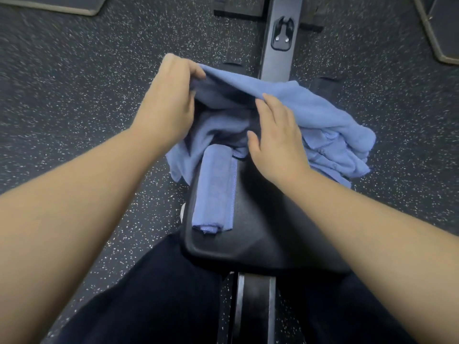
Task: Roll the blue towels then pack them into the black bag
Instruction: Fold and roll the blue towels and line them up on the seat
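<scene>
A rolled blue towel (214, 192) lies lengthwise on the black padded seat (263, 219) in front of me. Beyond it a loose blue towel (298, 105) is spread over the seat's far end, and more crumpled blue cloth (340, 150) hangs off to the right. My left hand (171, 100) grips the loose towel's upper left edge and holds it lifted. My right hand (275, 135) rests on the towel with its fingers fairly straight, just right of the middle. No black bag can be seen.
The seat sits on a dark metal rail (275, 45) running away from me over speckled black rubber flooring (74, 108). Dark mat corners (62, 6) show at the top left and top right. My dark trousers (159, 294) fill the bottom.
</scene>
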A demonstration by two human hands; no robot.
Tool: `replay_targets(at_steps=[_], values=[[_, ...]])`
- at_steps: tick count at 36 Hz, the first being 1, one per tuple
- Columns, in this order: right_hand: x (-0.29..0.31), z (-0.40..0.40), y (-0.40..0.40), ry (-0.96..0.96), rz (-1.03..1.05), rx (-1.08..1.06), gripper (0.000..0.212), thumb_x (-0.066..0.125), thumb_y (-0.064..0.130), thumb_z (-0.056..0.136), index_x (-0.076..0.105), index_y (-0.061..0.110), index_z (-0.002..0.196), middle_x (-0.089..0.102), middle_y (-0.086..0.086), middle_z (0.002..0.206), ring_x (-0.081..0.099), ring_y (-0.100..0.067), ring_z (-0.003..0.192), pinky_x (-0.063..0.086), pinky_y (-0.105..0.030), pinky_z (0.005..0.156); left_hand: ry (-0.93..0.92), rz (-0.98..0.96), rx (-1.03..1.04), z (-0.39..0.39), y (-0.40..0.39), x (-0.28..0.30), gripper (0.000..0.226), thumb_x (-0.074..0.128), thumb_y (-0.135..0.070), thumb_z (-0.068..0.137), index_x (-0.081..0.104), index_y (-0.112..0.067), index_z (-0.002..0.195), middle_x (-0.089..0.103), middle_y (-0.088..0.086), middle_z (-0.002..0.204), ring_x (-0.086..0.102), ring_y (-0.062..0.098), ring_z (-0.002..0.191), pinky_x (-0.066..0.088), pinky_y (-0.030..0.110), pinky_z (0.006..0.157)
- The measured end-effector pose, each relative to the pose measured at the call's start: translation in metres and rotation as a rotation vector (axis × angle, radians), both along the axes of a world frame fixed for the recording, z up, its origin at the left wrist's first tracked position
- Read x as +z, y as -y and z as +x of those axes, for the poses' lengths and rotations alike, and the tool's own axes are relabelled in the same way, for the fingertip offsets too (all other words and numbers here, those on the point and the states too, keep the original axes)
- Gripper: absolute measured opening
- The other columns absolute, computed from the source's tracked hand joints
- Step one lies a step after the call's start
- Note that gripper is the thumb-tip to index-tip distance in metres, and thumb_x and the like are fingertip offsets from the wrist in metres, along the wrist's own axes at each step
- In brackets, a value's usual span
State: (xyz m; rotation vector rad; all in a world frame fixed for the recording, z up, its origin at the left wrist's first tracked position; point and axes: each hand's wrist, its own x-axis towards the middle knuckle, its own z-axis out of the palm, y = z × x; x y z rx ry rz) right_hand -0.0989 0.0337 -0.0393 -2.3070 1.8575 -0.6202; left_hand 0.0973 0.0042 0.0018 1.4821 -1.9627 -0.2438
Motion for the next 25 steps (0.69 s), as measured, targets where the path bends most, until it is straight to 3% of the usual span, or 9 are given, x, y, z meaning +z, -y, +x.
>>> replay_targets(at_steps=[6, 9, 10, 11, 13, 15, 18, 20, 25], values=[[0.028, -0.004, 0.001, -0.011, -0.006, -0.053, 0.063, 0.059, 0.013, 0.086, 0.035, -0.001, 0.143, 0.028, -0.017, 0.152, 0.034, -0.035, 0.135, 0.028, -0.043, 0.111, 0.174, -0.091, -0.054, 0.001, 0.001, 0.027, 0.04, 0.039, 0.003, 0.086, 0.058, -0.003, 0.121, 0.052, 0.021, 0.115, 0.048, 0.033, 0.106, 0.034, 0.029, 0.092], [0.049, -0.008, -0.003, -0.095, -0.016, -0.063, 0.066, 0.057, 0.017, 0.089, 0.029, 0.001, 0.146, 0.02, -0.012, 0.156, 0.028, -0.032, 0.14, 0.028, -0.044, 0.112, 0.154, -0.071, -0.011, -0.001, 0.001, 0.047, 0.016, 0.048, -0.02, 0.095, 0.062, -0.02, 0.103, 0.052, 0.009, 0.108, 0.046, 0.011, 0.098, 0.036, 0.025, 0.086], [0.058, -0.01, -0.004, -0.106, -0.024, -0.079, 0.066, 0.056, 0.018, 0.09, 0.028, 0.002, 0.147, 0.018, -0.01, 0.157, 0.026, -0.031, 0.141, 0.028, -0.045, 0.112, 0.166, -0.045, -0.004, -0.001, -0.001, 0.055, 0.015, 0.051, -0.025, 0.095, 0.061, -0.021, 0.106, 0.052, 0.006, 0.11, 0.043, 0.008, 0.099, 0.035, 0.022, 0.089], [0.068, -0.012, -0.006, -0.103, -0.035, -0.097, 0.066, 0.056, 0.019, 0.09, 0.027, 0.002, 0.147, 0.016, -0.009, 0.158, 0.025, -0.03, 0.141, 0.029, -0.045, 0.111, 0.26, -0.036, -0.028, 0.0, -0.004, 0.064, 0.026, 0.061, -0.021, 0.091, 0.059, -0.019, 0.117, 0.052, 0.008, 0.114, 0.041, 0.014, 0.103, 0.035, 0.027, 0.095], [0.09, -0.016, -0.01, -0.083, -0.057, -0.125, 0.065, 0.053, 0.019, 0.092, 0.024, 0.003, 0.148, 0.012, -0.006, 0.159, 0.024, -0.029, 0.142, 0.029, -0.044, 0.111, 0.414, -0.023, -0.078, 0.002, -0.009, 0.078, 0.091, 0.092, -0.015, 0.053, 0.048, -0.012, 0.132, 0.049, 0.014, 0.12, 0.041, 0.031, 0.1, 0.042, 0.047, 0.089], [0.112, -0.021, -0.015, -0.072, -0.071, -0.141, 0.064, 0.05, 0.019, 0.094, 0.021, 0.003, 0.148, 0.008, -0.004, 0.16, 0.024, -0.029, 0.141, 0.029, -0.044, 0.111, 0.465, -0.026, -0.095, 0.001, -0.013, 0.094, 0.124, 0.097, -0.013, 0.024, 0.042, -0.012, 0.135, 0.048, 0.015, 0.117, 0.042, 0.033, 0.092, 0.043, 0.047, 0.082], [0.148, -0.028, -0.028, -0.046, -0.11, -0.152, 0.065, 0.051, 0.016, 0.093, 0.02, 0.001, 0.148, 0.006, -0.005, 0.16, 0.025, -0.03, 0.14, 0.03, -0.043, 0.11, 0.433, -0.148, -0.057, -0.008, -0.022, 0.125, 0.108, 0.084, 0.011, 0.041, 0.039, -0.014, 0.137, 0.05, 0.016, 0.116, 0.043, 0.034, 0.09, 0.043, 0.046, 0.08], [0.171, -0.033, -0.039, -0.029, -0.123, -0.153, 0.067, 0.052, 0.018, 0.094, 0.017, 0.002, 0.149, 0.003, -0.004, 0.16, 0.024, -0.028, 0.14, 0.03, -0.041, 0.11, 0.411, -0.207, -0.035, -0.017, -0.036, 0.149, 0.092, 0.069, 0.015, 0.059, 0.04, -0.013, 0.141, 0.051, 0.019, 0.116, 0.046, 0.038, 0.091, 0.046, 0.051, 0.078], [0.229, -0.047, -0.077, 0.102, -0.158, -0.137, 0.068, 0.051, 0.019, 0.096, 0.013, 0.007, 0.151, -0.001, 0.002, 0.16, 0.025, -0.021, 0.141, 0.029, -0.035, 0.111, 0.302, -0.11, 0.01, -0.024, -0.072, 0.209, 0.071, 0.039, -0.016, 0.084, 0.017, -0.043, 0.146, 0.043, 0.004, 0.116, 0.043, 0.026, 0.098, 0.041, 0.041, 0.074]])
